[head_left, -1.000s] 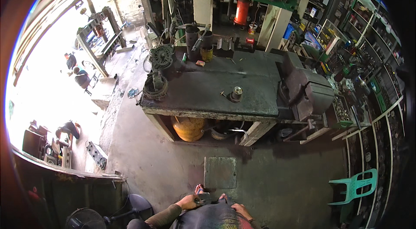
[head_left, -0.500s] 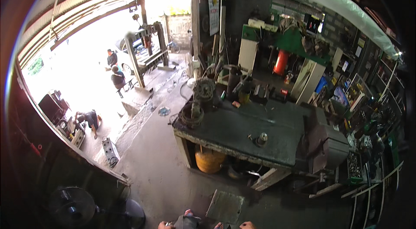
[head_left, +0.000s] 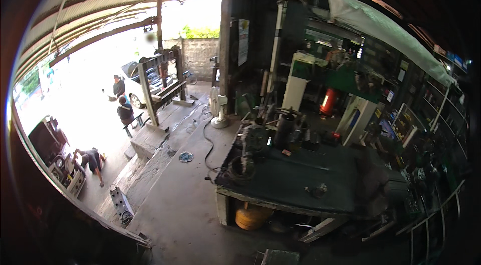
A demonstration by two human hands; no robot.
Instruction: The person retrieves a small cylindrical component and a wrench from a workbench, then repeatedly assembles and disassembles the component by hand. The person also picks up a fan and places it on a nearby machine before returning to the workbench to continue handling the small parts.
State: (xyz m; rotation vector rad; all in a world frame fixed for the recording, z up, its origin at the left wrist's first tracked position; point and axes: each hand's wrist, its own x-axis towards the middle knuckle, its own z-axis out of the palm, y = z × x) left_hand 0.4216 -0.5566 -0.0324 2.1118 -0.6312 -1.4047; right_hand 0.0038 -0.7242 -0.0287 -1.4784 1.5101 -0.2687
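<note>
Neither my left hand nor my right hand shows. The nearest large thing is a dark workbench (head_left: 285, 180) ahead and to the right. On its top, a small metal part (head_left: 316, 191) lies toward the front. A round, ring-like metal part (head_left: 242, 167) rests at the bench's left end, with a dark upright cylinder (head_left: 284, 127) behind it among other parts. Below the bench sits a yellow-orange tank (head_left: 250, 217). At the lower edge of the view, a flat, dark square piece (head_left: 280, 257) is partly cut off.
A white standing fan (head_left: 219, 109) stands beside a post, with a dark cable (head_left: 207, 147) along the floor. A long metal piece (head_left: 120, 202) lies at left. Outside are a crouching person (head_left: 91, 161), a seated person (head_left: 125, 109), another person (head_left: 118, 86) and a white car (head_left: 131, 72).
The view has tilted up and turned left, so the bench sits lower and further right. My two hands, at the lower edge before, have dropped out of view.
</note>
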